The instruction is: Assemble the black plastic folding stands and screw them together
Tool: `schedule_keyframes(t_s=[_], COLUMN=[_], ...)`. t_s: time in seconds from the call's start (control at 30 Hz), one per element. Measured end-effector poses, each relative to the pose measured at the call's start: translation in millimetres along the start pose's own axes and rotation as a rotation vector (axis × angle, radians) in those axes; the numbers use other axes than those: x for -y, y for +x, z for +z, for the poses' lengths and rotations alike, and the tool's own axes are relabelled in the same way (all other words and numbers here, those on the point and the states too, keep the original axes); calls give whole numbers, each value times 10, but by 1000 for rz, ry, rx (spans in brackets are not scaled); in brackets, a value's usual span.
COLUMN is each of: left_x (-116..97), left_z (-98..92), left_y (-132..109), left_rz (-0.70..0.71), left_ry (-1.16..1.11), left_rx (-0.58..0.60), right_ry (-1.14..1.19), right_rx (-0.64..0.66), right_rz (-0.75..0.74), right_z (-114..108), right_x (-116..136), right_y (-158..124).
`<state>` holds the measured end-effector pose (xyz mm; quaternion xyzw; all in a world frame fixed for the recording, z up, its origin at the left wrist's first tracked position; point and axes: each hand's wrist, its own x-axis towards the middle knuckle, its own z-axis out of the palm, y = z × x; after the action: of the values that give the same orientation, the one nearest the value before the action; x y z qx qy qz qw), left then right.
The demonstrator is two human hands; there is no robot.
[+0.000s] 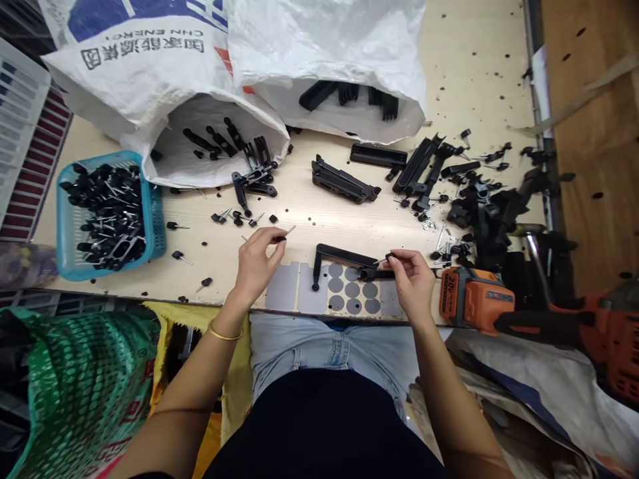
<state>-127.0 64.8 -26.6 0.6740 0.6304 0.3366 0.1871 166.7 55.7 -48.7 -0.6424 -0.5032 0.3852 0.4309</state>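
Note:
Near the table's front edge, my left hand [260, 261] is closed on a small black knob with a thin metal rod sticking out between its fingers. My right hand [413, 279] pinches another black-headed screw [389, 257], its shaft pointing left at the end of a black hinged arm [347, 255]. That arm lies bent on the table between my hands, over grey sheets with round cut-outs [352, 290]. Behind it rests a folded black bracket [343, 181]. Several loose black-headed screws [180, 257] lie left of my left hand.
A blue basket [62, 233] full of black-headed screws stands at the left. Two white sacks [174, 80] [329, 46] holding black parts lie at the back. Black parts [484, 206] are heaped at the right, beside an orange power tool [479, 299].

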Motion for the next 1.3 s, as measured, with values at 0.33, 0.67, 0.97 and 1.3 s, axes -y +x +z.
schedule_keyframes(t_s=[0.33,0.67,0.97,1.3], left_x=[-237,-401,-316,-254], left_z=[119,196,169,240], left_y=[158,366,448,231], left_rz=[105,245,352,511], left_ry=[-8,269,284,343], left_rx=[322,534,579,552], right_ry=[-676,-594,-574,-574], right_rx=[252,198,257,245], right_rz=[-511,-649,-642,-680], right_z=[0,-52,-93,-108], right_x=[51,-340,-388,-420], right_y=[7,-70,-74,-56])
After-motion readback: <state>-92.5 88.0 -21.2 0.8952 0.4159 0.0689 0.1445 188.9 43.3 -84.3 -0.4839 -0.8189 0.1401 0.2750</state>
